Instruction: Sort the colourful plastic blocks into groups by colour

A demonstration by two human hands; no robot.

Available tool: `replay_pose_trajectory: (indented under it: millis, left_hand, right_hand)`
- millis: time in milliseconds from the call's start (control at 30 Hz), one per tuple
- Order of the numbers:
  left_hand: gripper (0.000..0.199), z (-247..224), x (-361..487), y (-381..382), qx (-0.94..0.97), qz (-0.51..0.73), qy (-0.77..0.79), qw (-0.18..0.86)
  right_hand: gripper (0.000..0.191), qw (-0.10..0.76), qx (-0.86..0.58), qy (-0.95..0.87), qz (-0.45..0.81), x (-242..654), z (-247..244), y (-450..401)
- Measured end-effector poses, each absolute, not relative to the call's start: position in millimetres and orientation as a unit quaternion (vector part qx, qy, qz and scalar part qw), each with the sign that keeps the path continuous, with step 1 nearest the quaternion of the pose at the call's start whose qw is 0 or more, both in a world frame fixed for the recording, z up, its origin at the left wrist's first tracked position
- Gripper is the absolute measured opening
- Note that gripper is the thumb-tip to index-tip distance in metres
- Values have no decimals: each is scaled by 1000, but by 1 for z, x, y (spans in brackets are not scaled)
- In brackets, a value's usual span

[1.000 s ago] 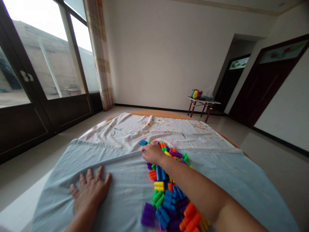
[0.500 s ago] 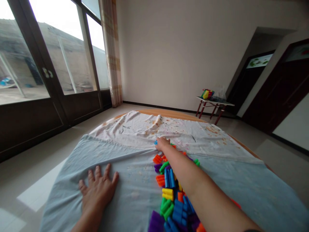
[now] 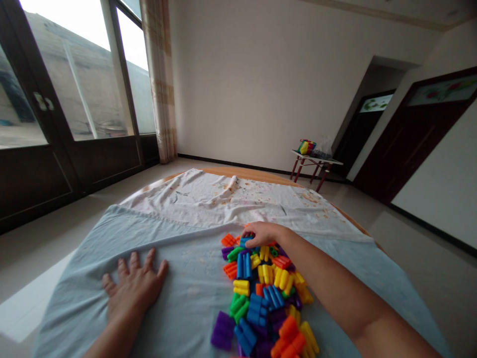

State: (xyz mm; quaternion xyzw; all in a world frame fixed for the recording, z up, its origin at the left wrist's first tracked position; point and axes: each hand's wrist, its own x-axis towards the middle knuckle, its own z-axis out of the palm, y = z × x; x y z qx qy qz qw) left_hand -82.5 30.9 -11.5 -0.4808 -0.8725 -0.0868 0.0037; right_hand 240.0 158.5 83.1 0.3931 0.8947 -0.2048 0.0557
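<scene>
You drew right hand (image 3: 263, 233) back to far end of plastic block pile (image 3: 261, 283), curled over blue block (image 3: 245, 242), grip unclear; left hand (image 3: 134, 286) stayed spread on pale blue sheet (image 3: 93, 268).

The right hand (image 3: 262, 234) curls over the far end of a heap of plastic interlocking blocks (image 3: 266, 273); the left hand (image 3: 132, 288) lies spread on a pale blue sheet (image 3: 179, 298) beside the heap.

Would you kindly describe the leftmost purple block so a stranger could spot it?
On the pale blue sheet, find the pile of colourful plastic blocks right of the left hand. At its near end, a purple block sticks out further left than any other piece, beside a blue block.
</scene>
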Motion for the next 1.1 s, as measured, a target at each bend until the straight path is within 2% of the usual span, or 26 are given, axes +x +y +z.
replay_pose_trajectory:
  millis: [100,200,267,333,467,533,600,667,700,933,1100]
  left_hand:
    - [73,-12,-84,31,-482,-87,-872,3]
    - [73,-13,-86,31,-483,-85,-872,8]
    - [73,-14,-86,30,-482,-81,-872,8]
    - [74,-13,-87,31,-481,-76,-873,4]
    - [73,-12,-86,31,-480,-69,-874,4]
    - [72,-12,-86,32,-479,-64,-875,9]
    - [70,-13,-85,31,-479,-62,-875,14]
    - [69,-14,-85,31,-480,-65,-875,16]
    - [69,-14,-85,31,-479,-66,-875,16]
    - [65,-9,-81,29,-475,-47,-879,12]
    - [63,-8,-78,26,-470,-42,-882,10]
  right_hand:
    - [29,28,381,899,-214,226,86,151]
    - [33,-54,376,918,-114,200,74,148]
    - [44,-25,359,930,-80,187,64,143]
    - [48,42,352,932,-74,182,61,134]
    - [38,120,339,925,-120,191,77,121]
    - [32,82,341,923,-160,191,88,126]
    - [32,-12,383,909,-164,183,93,139]
    - [38,-83,444,882,-137,166,89,159]
    - [42,-93,468,870,-126,155,83,168]
    - [72,-20,506,846,-166,76,29,209]
    - [80,13,522,831,-195,41,10,225]
